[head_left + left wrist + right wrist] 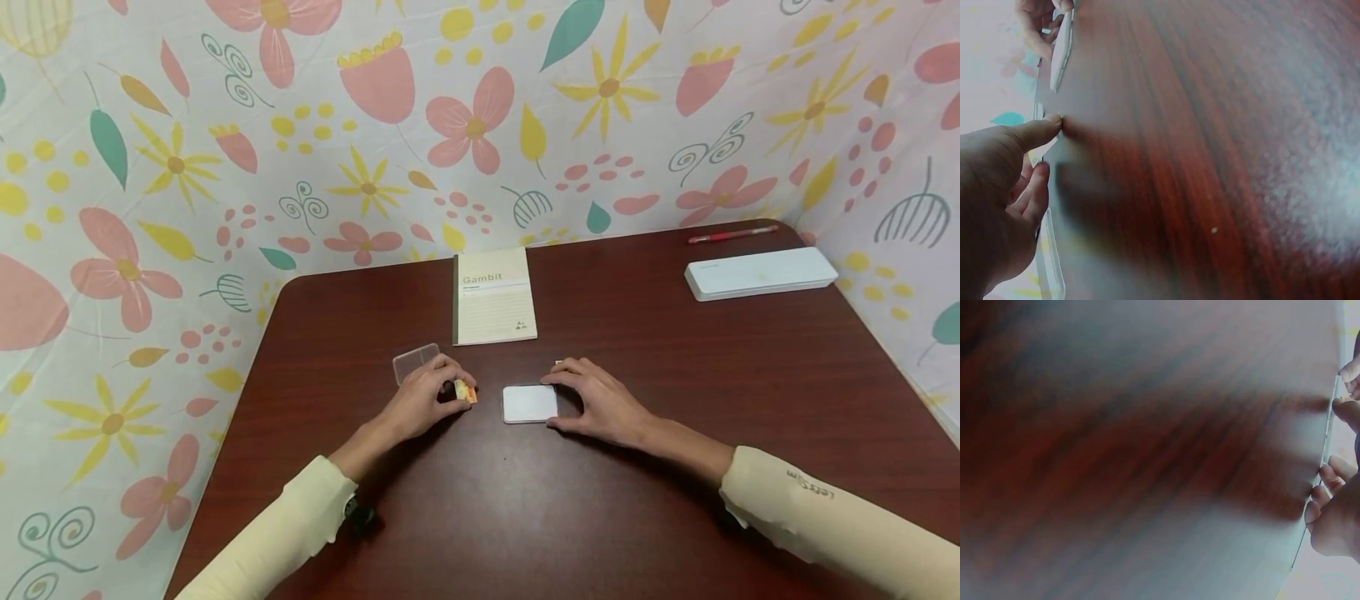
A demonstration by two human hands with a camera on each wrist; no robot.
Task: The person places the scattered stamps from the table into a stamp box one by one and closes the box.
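In the head view my left hand (429, 392) pinches a small orange and yellow piece (466, 392) between thumb and fingers. Just behind that hand lies a clear plastic lid (414, 362), partly covered by it. My right hand (600, 404) grips the right end of a flat clear case with a white face (529, 404), thumb at the near edge and fingers at the far edge. A small gap separates the piece from the case. The left wrist view has my left hand (1007, 187) low over the table and the case (1062, 53) beyond it.
A cream notebook (496, 300) lies behind the hands. Toward the back right are a white box (761, 273) and a red pen (732, 235). Part of a small pale item shows behind the right fingers. Floral cloth (480, 125) hangs behind the table (495, 533).
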